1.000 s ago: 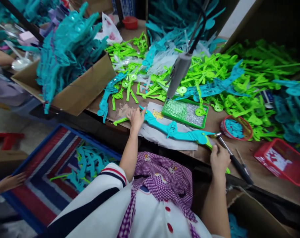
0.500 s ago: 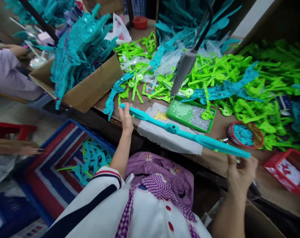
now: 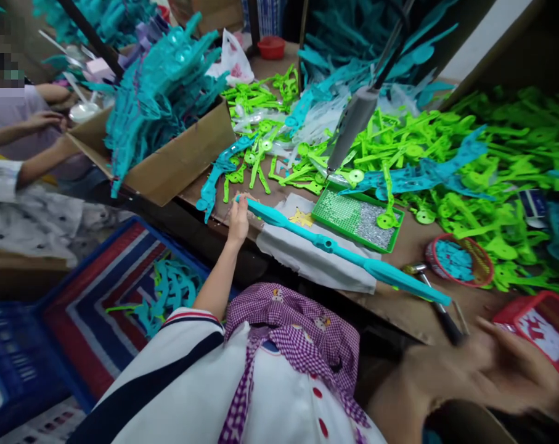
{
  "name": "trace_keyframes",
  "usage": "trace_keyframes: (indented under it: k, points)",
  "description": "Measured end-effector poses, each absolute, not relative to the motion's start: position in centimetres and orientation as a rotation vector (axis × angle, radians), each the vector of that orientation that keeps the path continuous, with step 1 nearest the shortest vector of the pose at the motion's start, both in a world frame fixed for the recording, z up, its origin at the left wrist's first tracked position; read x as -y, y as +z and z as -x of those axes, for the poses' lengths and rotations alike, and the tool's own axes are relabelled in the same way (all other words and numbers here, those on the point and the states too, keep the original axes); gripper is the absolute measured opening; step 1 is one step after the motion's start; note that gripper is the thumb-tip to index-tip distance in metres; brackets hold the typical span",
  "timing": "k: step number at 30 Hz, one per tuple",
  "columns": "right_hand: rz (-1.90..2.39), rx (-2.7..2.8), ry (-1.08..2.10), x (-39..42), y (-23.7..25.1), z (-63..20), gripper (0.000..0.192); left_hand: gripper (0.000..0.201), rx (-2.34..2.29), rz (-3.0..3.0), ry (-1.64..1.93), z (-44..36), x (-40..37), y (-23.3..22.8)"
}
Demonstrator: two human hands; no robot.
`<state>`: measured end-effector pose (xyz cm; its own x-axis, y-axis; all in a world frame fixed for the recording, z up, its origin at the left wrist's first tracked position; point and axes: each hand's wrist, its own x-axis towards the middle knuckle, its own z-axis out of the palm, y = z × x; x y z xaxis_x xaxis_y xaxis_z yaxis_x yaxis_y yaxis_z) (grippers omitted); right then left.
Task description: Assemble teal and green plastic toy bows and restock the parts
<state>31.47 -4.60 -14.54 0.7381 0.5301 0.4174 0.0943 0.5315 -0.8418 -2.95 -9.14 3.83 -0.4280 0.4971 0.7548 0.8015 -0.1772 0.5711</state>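
Turquoise bar (image 3: 326, 243) lies edge-up in our view, slanting above the white cloth (image 3: 307, 266) at the front of the worktop (image 3: 411, 314), on our side of the green tray (image 3: 353, 235). Its far right end comes just beside the hammer (image 3: 448, 324); whether that end rests on anything, we cannot tell.

To handle it well, we should keep the grip at the end firm but light, since so long a piece would probably tip or swing if held loosely from one side. Lowering the free end onto the cloth would likely steady it, provided we keep it off the hammer and the tray.

Our left hand (image 3: 238, 223) has its fingers closed around the bar's left end. Our right hand (image 3: 487, 364) is apart from the bar, near the red box (image 3: 510, 311), and too blurred for us to tell how far its fingers are open or whether they hold anything.
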Motion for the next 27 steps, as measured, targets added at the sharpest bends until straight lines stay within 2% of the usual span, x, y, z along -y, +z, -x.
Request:
trace_keyframes:
  k: [4, 7, 11, 23, 27]
  points:
    - [0.402, 1.473, 0.538, 5.3, -7.9, -22.4, 0.020, 0.061, 1.781, 1.490, -1.712, 2.6, 9.2, 3.7]
    - [0.420, 1.586, 0.640, 4.7, -4.5, -16.6, 0.028, 0.059, 1.805, 1.478, -1.693, 2.4, 9.3, 3.6]
    - [0.339, 1.723, 0.657, 4.5, -1.7, -13.4, 0.034, 0.058, 1.802, 1.543, -1.681, 2.1, 9.3, 3.8]
    - [0.292, 1.780, 0.630, 1.3, -1.2, -9.9, 0.024, 0.057, 1.860, 1.695, -1.618, 2.5, 8.8, 4.7]
    - [0.228, 1.675, 0.645, 0.8, -2.0, -9.6, 0.029, 0.058, 1.905, 1.814, -1.744, 3.2, 8.9, 5.0]
